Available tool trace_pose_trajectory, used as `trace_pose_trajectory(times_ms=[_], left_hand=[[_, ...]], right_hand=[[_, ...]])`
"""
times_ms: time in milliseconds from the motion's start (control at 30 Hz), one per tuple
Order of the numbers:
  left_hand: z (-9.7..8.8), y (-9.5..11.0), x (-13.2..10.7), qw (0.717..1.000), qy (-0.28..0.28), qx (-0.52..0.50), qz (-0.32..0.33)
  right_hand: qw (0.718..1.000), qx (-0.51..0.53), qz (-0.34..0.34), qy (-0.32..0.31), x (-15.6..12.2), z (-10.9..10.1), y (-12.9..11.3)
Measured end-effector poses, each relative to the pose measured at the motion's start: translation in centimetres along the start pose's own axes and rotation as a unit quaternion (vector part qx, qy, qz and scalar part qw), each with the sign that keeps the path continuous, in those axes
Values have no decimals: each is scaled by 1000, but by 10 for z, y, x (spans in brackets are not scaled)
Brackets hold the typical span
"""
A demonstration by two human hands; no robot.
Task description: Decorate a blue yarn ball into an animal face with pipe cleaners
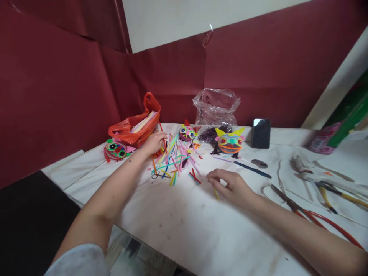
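Note:
My left hand [156, 143] reaches to the left edge of a loose heap of coloured pipe cleaners [184, 155], beside the red plastic bag [135, 129]. Its fingers look apart, with strips close by. Nearer to me, my right hand [231, 184] hovers low over the table with its fingers curled together. A short yellow pipe cleaner [216, 195] pokes out below the fingertips and seems pinched there. Left of that hand lie crossed red pipe cleaners [194, 176]. Small scissors [160, 176] rest at the heap's front.
Three decorated creature faces [115, 150] [187, 132] [230, 143] stand along the back. Behind are a clear plastic bag [216, 107] and a black phone [261, 133]. Right: a dark blue strip [252, 169], orange-handled scissors [301, 210], pliers [301, 168] and a pink-green package [324, 138].

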State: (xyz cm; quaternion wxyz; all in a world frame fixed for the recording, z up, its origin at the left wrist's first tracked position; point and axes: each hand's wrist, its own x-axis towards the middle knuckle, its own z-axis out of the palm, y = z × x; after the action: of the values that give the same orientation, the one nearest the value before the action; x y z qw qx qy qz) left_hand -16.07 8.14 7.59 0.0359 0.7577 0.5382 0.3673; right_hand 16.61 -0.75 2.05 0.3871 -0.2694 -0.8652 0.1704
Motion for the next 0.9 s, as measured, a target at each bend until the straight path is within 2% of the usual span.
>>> trace_pose_trajectory(times_ms=[100, 200, 267, 367, 467, 567, 700, 900], left_hand=[[-8, -38, 9, 998, -42, -12, -44], [-6, -63, 11, 994, -56, -28, -89], [-1, -74, 11, 990, -47, -47, -121], [4, -83, 9, 984, -4, -82, -161], [5, -87, 2, 974, 46, -115, -187], [6, -86, -5, 968, 70, -141, -194], [11, -78, -4, 969, 67, -159, -175], [18, -65, 20, 981, 49, -118, -145]], right_hand=[[998, -11, -22, -53, -3, 10, 11], [994, -26, -49, -91, -6, 15, 18], [992, -34, -57, -106, -8, 17, 23], [989, -36, -52, -131, -10, 19, 29], [987, -31, -39, -152, -11, 21, 33], [987, -27, -32, -153, -11, 22, 35], [988, -25, -33, -149, -13, 23, 36], [987, -45, -39, -147, -13, 24, 40]])
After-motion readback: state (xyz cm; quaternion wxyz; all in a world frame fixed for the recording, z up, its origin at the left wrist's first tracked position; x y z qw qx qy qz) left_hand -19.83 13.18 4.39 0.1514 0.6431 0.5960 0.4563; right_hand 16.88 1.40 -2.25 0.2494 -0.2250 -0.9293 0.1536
